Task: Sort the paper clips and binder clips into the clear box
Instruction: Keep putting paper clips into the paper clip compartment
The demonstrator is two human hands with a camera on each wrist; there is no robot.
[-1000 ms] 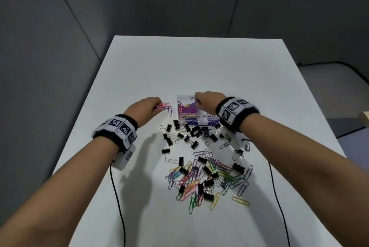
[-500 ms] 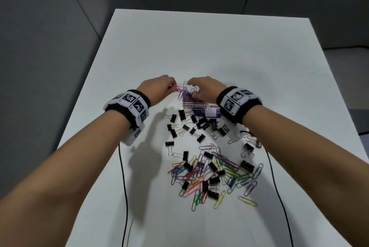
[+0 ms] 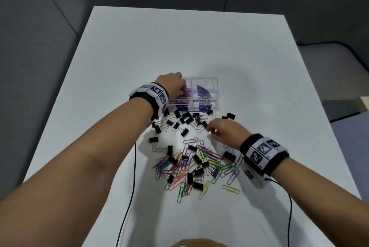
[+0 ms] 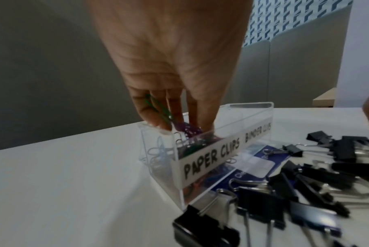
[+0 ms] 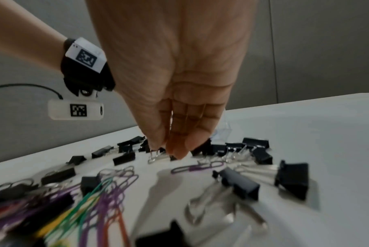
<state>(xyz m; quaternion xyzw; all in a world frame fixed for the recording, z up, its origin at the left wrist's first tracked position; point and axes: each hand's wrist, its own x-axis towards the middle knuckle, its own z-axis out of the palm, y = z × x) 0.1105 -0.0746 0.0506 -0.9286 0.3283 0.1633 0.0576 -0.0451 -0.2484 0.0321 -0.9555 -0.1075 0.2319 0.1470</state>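
Observation:
The clear box point(image 3: 203, 78) stands mid-table with two compartments labelled PAPER CLIPS point(image 4: 211, 157) and BINDER CLIPS. My left hand point(image 3: 182, 88) reaches down into the paper-clip compartment; its fingers point(image 4: 153, 117) hold a green paper clip point(image 4: 158, 108) above purple clips lying inside. My right hand point(image 3: 208, 128) is lower, among the black binder clips point(image 3: 185, 119) in front of the box. Its thumb and fingers point(image 5: 179, 147) pinch together on a binder clip's wire handle point(image 5: 154, 156). A heap of coloured paper clips point(image 3: 195, 162) mixed with binder clips lies nearer me.
The white table point(image 3: 179, 36) is bare behind the box and ends at grey partition walls. Two thin black cables point(image 3: 129, 186) run from my wrist units toward the near edge. A lone yellow paper clip point(image 3: 230, 188) lies at the heap's right.
My left hand has moved right from beside the box to over its paper-clip compartment, carrying clips. My right hand has left the box and dropped back to the binder clips nearer me.

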